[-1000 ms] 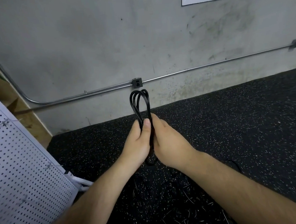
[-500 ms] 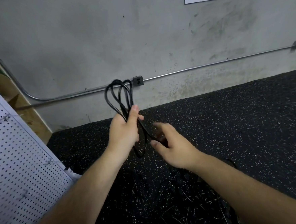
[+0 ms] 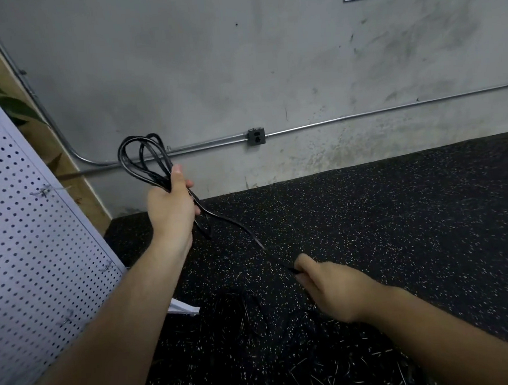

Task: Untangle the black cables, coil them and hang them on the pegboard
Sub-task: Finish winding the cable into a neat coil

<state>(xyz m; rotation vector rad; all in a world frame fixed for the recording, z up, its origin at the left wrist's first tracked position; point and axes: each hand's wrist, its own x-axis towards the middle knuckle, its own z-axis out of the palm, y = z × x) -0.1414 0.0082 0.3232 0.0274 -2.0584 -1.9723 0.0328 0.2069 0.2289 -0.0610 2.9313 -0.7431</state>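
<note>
I see a speckled black floor [image 3: 398,212]; tangled cables [image 3: 249,319] lie on it, and the pegboard [image 3: 24,238] rests on it at left.

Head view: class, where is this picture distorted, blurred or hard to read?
Head view: the wide lens bows the wall conduit; the right hand is slightly blurred; light is soft, no glare; the black cable shows against the wall but fades into the dark floor.
</note>
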